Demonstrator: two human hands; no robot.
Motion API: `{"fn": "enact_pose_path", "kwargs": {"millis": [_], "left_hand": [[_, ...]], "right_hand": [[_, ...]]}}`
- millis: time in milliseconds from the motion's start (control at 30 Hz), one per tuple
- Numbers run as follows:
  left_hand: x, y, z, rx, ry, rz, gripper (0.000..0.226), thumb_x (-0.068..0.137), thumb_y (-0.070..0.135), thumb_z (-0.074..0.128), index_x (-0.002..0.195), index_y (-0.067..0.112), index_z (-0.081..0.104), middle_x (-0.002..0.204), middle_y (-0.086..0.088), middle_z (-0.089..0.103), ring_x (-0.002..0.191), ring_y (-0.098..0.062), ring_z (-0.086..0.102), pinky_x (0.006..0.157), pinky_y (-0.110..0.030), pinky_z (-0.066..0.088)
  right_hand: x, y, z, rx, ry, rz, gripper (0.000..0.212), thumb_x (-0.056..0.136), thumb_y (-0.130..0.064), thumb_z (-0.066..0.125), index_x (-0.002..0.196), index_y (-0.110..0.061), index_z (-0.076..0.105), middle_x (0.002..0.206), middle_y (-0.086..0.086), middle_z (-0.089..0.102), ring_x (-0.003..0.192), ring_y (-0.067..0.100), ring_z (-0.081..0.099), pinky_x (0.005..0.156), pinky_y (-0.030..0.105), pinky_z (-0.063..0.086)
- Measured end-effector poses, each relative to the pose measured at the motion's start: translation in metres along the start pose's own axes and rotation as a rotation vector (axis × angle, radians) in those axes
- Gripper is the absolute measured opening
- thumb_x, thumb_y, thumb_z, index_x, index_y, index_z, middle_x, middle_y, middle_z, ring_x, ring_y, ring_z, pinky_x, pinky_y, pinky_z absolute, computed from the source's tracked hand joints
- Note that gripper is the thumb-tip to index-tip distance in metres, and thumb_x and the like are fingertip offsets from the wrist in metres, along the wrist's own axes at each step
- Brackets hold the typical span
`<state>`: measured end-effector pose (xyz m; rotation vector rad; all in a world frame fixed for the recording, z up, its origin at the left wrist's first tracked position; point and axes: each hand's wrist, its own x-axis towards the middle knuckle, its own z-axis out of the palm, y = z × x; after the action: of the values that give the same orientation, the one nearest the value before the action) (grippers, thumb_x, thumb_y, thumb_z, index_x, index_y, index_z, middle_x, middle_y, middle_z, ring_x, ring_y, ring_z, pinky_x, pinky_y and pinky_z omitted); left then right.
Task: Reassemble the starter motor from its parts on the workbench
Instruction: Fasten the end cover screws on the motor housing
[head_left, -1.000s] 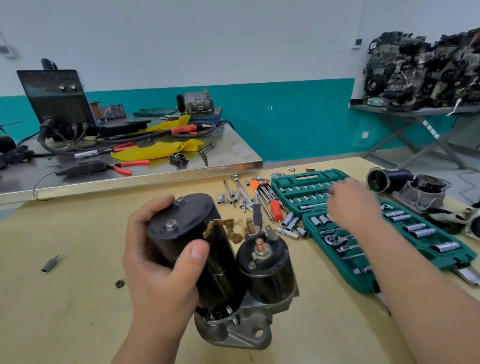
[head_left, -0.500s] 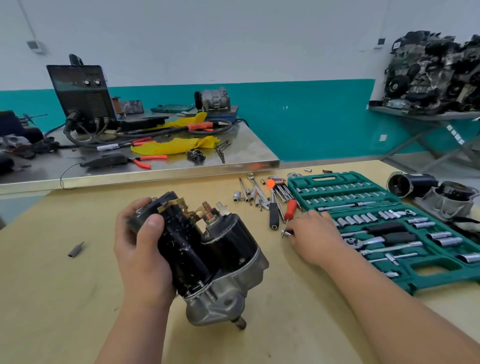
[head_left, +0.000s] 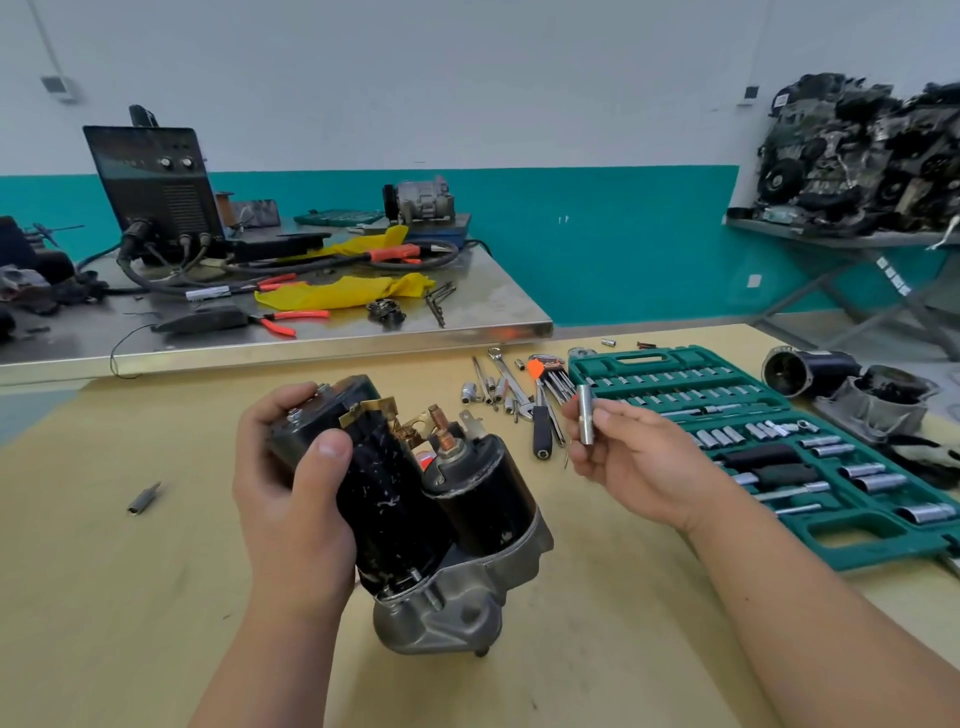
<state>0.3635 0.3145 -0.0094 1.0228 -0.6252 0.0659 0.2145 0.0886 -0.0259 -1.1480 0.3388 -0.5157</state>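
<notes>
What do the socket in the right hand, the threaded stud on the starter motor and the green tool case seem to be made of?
The socket looks like chromed steel: bright, mirror-like silver. The threaded stud on the starter motor seems copper or copper-plated: dull reddish-orange. The tool case is probably moulded plastic: matte green with shaped recesses.

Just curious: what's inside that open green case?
Rows of metal sockets and two black handles lie in the green case; the right hand hides part of its left edge.
</notes>
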Motion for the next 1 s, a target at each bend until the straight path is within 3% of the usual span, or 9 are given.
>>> {"fn": "enact_pose_path", "kwargs": {"millis": [100,267,367,467,600,667,733,900,1000], "left_hand": [[0.000,0.001,0.000,0.012,0.000,-0.002,0.031,0.062,0.039,0.060,0.092,0.044,0.065,0.090,0.006,0.064,0.078,-0.016,0.060,0.069,-0.029,0.051],[0.000,0.002,-0.001,0.007,0.003,-0.012,0.032,0.061,0.039,0.060,0.093,0.042,0.065,0.091,0.004,0.064,0.080,-0.018,0.059,0.072,-0.033,0.049],[-0.001,0.002,-0.001,-0.009,-0.013,-0.006,0.031,0.062,0.038,0.061,0.093,0.042,0.065,0.093,0.001,0.063,0.082,-0.022,0.059,0.075,-0.039,0.048],[-0.001,0.003,0.000,-0.011,-0.030,0.002,0.031,0.062,0.038,0.061,0.093,0.043,0.065,0.094,0.001,0.063,0.084,-0.023,0.058,0.077,-0.043,0.047],[0.000,0.002,0.000,-0.025,-0.042,0.009,0.031,0.064,0.038,0.062,0.094,0.043,0.066,0.094,0.002,0.064,0.082,-0.021,0.059,0.075,-0.040,0.048],[0.000,0.002,-0.001,-0.022,-0.046,0.012,0.030,0.064,0.039,0.062,0.093,0.044,0.066,0.093,0.004,0.064,0.081,-0.020,0.060,0.074,-0.037,0.049],[0.000,0.001,-0.002,-0.018,-0.046,0.008,0.030,0.063,0.039,0.062,0.093,0.044,0.065,0.092,0.005,0.064,0.082,-0.021,0.060,0.072,-0.036,0.050],[-0.001,0.003,-0.001,-0.016,-0.047,0.018,0.031,0.063,0.040,0.062,0.094,0.042,0.064,0.091,0.007,0.065,0.080,-0.016,0.061,0.068,-0.029,0.052],[-0.004,0.008,0.003,0.039,-0.067,0.048,0.039,0.064,0.040,0.062,0.101,0.033,0.058,0.096,0.006,0.063,0.085,-0.016,0.060,0.076,-0.036,0.051]], "right_hand": [[-0.006,-0.003,0.015,0.045,-0.188,-0.002,0.022,0.086,-0.018,0.056,0.091,-0.014,0.077,0.083,0.007,0.067,0.069,0.021,0.066,0.063,0.030,0.054],[-0.012,-0.001,0.027,0.033,-0.301,-0.020,0.020,0.077,-0.023,0.068,0.094,-0.017,0.077,0.089,0.008,0.070,0.078,0.023,0.068,0.067,0.032,0.054],[-0.014,-0.001,0.027,0.010,-0.365,-0.058,0.032,0.067,-0.028,0.087,0.095,-0.016,0.077,0.092,0.008,0.070,0.081,0.023,0.067,0.069,0.032,0.054],[-0.015,-0.003,0.027,-0.009,-0.407,-0.074,0.036,0.062,-0.028,0.091,0.092,-0.015,0.077,0.091,0.007,0.070,0.082,0.021,0.066,0.070,0.030,0.054],[-0.017,-0.004,0.030,-0.026,-0.405,-0.060,0.030,0.064,-0.018,0.089,0.090,-0.010,0.077,0.090,0.008,0.070,0.083,0.020,0.067,0.070,0.029,0.054],[-0.018,-0.003,0.030,-0.031,-0.355,-0.052,0.017,0.071,-0.006,0.076,0.088,-0.010,0.077,0.088,0.007,0.070,0.081,0.019,0.066,0.069,0.028,0.054],[-0.017,-0.002,0.028,-0.045,-0.312,-0.041,0.023,0.074,0.000,0.062,0.086,-0.010,0.078,0.088,0.007,0.070,0.081,0.019,0.065,0.070,0.028,0.054],[-0.018,-0.005,0.027,-0.109,-0.336,-0.068,0.030,0.075,0.001,0.056,0.085,-0.016,0.078,0.086,0.004,0.069,0.080,0.016,0.063,0.071,0.027,0.051],[-0.018,-0.020,0.040,-0.196,-0.306,-0.138,0.029,0.079,-0.006,0.055,0.084,-0.021,0.079,0.071,0.001,0.063,0.067,0.013,0.056,0.064,0.027,0.047]]}}
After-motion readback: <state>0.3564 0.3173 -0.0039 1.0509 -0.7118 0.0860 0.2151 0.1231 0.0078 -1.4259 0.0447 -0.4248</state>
